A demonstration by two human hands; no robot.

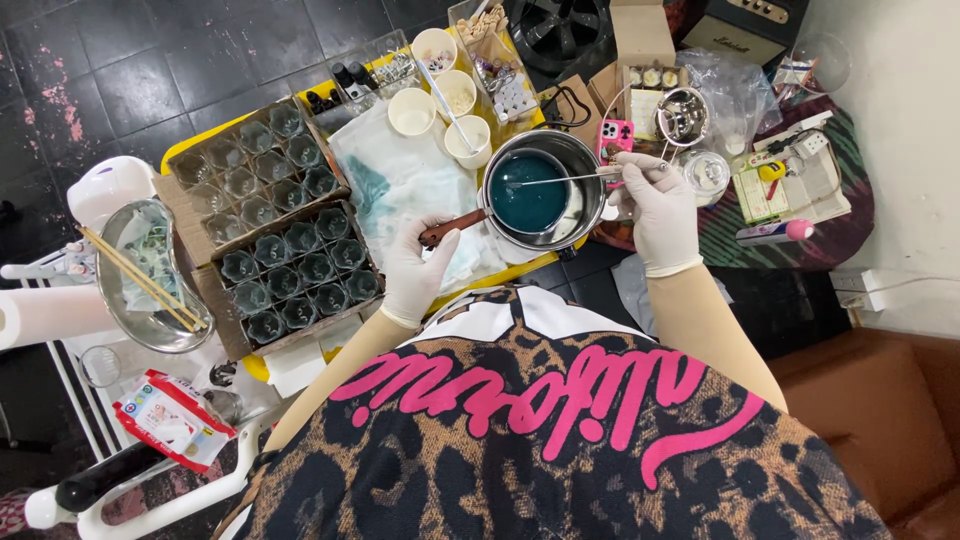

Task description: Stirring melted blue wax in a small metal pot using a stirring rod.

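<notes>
My left hand (417,268), in a white glove, grips the brown wooden handle (452,225) of a small pouring pot (528,195) filled with dark teal liquid. That pot sits inside a larger steel pot (578,160). My right hand (655,203), also gloved, holds a thin metal stirrer (553,180) whose tip dips into the teal liquid. A white cloth stained with teal (395,180) lies under and left of the pots.
Two cardboard trays of small glass jars (275,230) stand at left on a yellow table (188,150). White paper cups (440,95) sit behind the cloth. A steel bowl with chopsticks (145,275) is far left. A pink phone (614,135), a small metal cup (683,115) and a scale (790,185) lie at right.
</notes>
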